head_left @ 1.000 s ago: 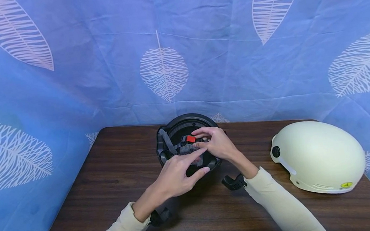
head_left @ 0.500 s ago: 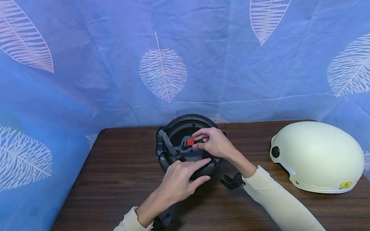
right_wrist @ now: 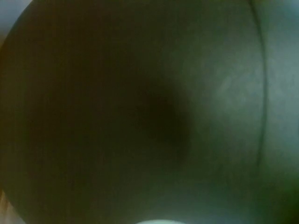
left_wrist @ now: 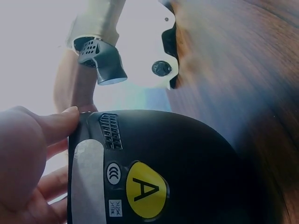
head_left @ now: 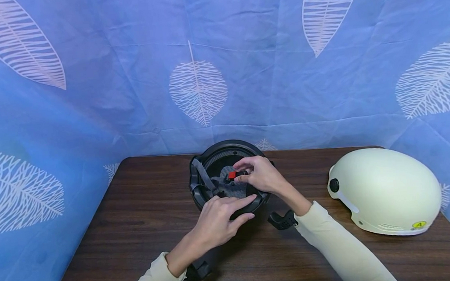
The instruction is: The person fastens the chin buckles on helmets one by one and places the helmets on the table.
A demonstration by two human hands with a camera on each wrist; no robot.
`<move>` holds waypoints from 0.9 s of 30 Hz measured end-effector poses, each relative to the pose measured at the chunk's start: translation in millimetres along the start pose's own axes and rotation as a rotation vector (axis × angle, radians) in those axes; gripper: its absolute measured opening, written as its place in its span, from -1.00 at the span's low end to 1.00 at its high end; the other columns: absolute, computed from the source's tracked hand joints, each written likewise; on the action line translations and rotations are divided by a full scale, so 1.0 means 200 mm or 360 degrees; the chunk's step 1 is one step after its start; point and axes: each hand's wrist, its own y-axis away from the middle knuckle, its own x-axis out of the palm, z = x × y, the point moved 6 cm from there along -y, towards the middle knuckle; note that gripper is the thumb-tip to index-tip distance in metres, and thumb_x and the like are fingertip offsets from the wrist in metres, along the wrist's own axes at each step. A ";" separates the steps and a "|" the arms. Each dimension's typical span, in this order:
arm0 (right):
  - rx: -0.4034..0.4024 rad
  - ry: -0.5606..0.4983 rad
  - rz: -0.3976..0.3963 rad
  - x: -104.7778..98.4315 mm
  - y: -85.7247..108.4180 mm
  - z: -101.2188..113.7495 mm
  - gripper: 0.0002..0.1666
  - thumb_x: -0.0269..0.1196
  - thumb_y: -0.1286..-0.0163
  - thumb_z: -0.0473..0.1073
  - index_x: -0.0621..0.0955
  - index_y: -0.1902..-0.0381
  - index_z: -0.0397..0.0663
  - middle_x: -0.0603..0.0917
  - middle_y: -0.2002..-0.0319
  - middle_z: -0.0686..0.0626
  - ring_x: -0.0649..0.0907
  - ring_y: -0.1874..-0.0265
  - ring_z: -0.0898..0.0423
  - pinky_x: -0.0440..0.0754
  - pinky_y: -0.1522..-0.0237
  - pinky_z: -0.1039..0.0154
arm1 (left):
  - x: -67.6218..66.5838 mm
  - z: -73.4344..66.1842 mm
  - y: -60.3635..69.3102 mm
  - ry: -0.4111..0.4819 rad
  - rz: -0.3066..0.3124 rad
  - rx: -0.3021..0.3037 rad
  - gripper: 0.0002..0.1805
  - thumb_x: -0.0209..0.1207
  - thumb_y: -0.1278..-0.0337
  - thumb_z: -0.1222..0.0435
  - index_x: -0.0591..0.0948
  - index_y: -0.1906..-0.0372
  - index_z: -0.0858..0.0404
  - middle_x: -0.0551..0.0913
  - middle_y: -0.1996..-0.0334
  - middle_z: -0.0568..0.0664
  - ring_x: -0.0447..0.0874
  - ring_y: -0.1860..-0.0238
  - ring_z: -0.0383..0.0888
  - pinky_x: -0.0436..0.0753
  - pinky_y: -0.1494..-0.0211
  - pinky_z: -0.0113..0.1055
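A blue cloth with white leaf prints (head_left: 137, 90) hangs behind a dark wooden table (head_left: 147, 208). In the middle of the work, at the fingertips of the right hand (head_left: 263, 173), is a red buckle (head_left: 232, 175), over the inside of a black helmet (head_left: 225, 144) that lies upside down on the table. The right hand's thumb and fingers are bent in and appear to pinch the dark end beside the red part. A grey strap (head_left: 203, 174) slants down the helmet's inside, to the left of that hand.

Nearer the person, the left hand (head_left: 219, 218) lies over the helmet's near rim with its index finger stretched out and its thumb apart. Just beside it, in the left wrist view, the helmet's outer wall shows a yellow sticker (left_wrist: 146, 190) with a letter A. The right wrist view is too dark and blurred to read.

Judging by this, the work is partway: the helmet is turned over and the buckle is in the fingers. Whether its halves are joined cannot be told, so what is left seems to rest with the buckle. Well apart, to the right of the right hand, a pale helmet (head_left: 387, 191) stands untouched, dome up.
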 end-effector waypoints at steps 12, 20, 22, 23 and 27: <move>-0.0182 -0.0017 -0.0489 -0.15 0.05 0.02 -0.71 0.29 -0.41 -0.13 0.69 -0.01 -0.12 0.70 -0.03 -0.12 0.67 -0.03 -0.07 0.61 -0.08 -0.05 | -0.02 0.04 0.00 0.0053 -0.0039 -0.0045 -0.56 0.27 -0.28 0.11 0.62 -0.24 0.04 0.77 0.12 -0.12 0.68 0.32 -0.30 0.60 0.25 -0.39; -0.0183 -0.0483 -0.0794 -0.23 0.08 -0.13 -0.64 0.18 -0.50 -0.12 0.61 -0.11 -0.24 0.60 -0.13 -0.17 0.64 -0.04 0.00 0.54 -0.07 0.41 | -0.03 0.06 -0.01 0.0088 -0.0015 -0.0041 -0.52 0.23 -0.32 0.14 0.54 -0.33 0.00 0.75 0.01 -0.11 0.51 0.48 -0.36 0.54 0.30 -0.42; -0.0156 -0.0565 -0.0783 -0.23 0.08 -0.17 -0.59 0.13 -0.53 -0.11 0.56 -0.18 -0.27 0.56 -0.21 -0.19 0.60 -0.11 -0.02 0.50 -0.13 0.43 | -0.04 0.07 -0.01 0.0083 0.0014 -0.0039 -0.49 0.22 -0.33 0.15 0.51 -0.37 -0.02 0.73 -0.03 -0.10 0.53 0.45 -0.33 0.54 0.30 -0.40; -0.0139 -0.0586 -0.0767 -0.22 0.08 -0.20 -0.57 0.11 -0.55 -0.10 0.53 -0.22 -0.27 0.54 -0.24 -0.20 0.58 -0.15 -0.02 0.48 -0.17 0.41 | -0.04 0.07 -0.02 0.0086 0.0032 -0.0041 -0.47 0.21 -0.34 0.16 0.49 -0.38 -0.03 0.72 -0.05 -0.10 0.54 0.43 -0.32 0.53 0.30 -0.40; -0.0072 -0.0615 -0.0678 -0.19 0.09 -0.28 -0.47 -0.03 -0.62 -0.02 0.42 -0.34 -0.27 0.45 -0.35 -0.19 0.47 -0.31 -0.05 0.38 -0.34 0.17 | -0.05 0.09 -0.02 0.0114 0.0098 -0.0062 -0.45 0.17 -0.37 0.19 0.43 -0.43 -0.05 0.71 -0.06 -0.09 0.53 0.39 -0.28 0.50 0.30 -0.40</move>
